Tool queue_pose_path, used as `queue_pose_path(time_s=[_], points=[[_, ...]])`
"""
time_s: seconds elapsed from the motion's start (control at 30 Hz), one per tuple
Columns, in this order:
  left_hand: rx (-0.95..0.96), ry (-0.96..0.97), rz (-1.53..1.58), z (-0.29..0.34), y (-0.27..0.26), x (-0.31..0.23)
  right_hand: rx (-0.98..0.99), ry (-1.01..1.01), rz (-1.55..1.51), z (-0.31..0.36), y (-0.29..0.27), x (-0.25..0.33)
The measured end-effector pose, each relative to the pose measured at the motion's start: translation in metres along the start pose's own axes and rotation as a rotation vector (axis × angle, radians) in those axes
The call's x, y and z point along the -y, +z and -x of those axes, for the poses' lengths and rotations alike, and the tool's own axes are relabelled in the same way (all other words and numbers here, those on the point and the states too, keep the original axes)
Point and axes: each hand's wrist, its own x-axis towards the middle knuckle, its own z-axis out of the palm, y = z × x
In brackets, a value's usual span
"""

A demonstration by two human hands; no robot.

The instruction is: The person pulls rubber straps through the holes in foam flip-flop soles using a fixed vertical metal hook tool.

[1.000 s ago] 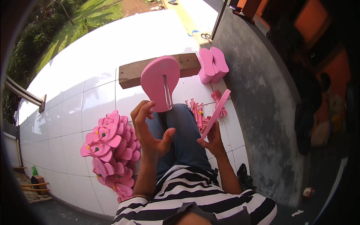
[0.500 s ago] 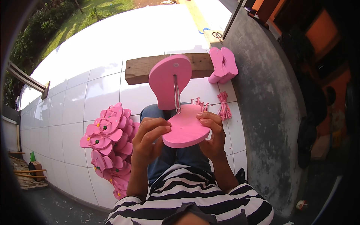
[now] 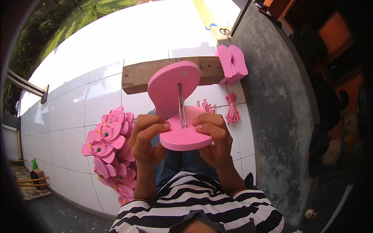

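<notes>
The left hand (image 3: 149, 136) and the right hand (image 3: 217, 136) both have hold of one pink lower sole (image 3: 186, 140), each from its own side. The fingers of both hands are bent over the upper face of this sole, near the edges; the thumbs are mostly hidden, so I cannot tell exactly how they press. The lower sole is in front of the person, above the legs in blue jeans (image 3: 176, 160), with its wide rounded end toward the body.

A thin metal wire loop (image 3: 181, 105) comes out from a pink upper sole (image 3: 169, 83), which is tilted in front of a wooden beam (image 3: 136, 75). The near end of the loop meets the lower sole between the two hands; whether it enters the sole, I cannot tell.

To the left, a pile of pink sandals (image 3: 107, 138) lies on the white tiled floor (image 3: 74, 145). To the right are loose pink straps (image 3: 208, 106), a tied strap bundle (image 3: 232, 110) and, beside the beam's end, stacked pink soles (image 3: 237, 64). Farther away there are scissors (image 3: 224, 32).
</notes>
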Motion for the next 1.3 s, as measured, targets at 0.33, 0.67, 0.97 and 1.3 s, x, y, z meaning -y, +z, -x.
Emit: queue_pose_path(time_s=[0.33, 0.67, 0.97, 1.3], points=[[0.112, -0.480, 0.068, -0.040, 0.001, -0.035, -0.032, 0.319, 0.177, -0.008, 0.001, 0.009], [-0.193, -0.381, -0.115, -0.030, 0.034, 0.021, -0.356, 0.408, 0.189, -0.017, 0.028, -0.051], [-0.187, -0.290, -0.125, 0.062, 0.058, 0.083, -0.353, -0.057, 0.438, -0.012, 0.035, -0.040], [-0.197, -0.304, -0.139, 0.072, 0.066, 0.086, -0.309, -0.067, 0.384, -0.026, 0.022, -0.049]])
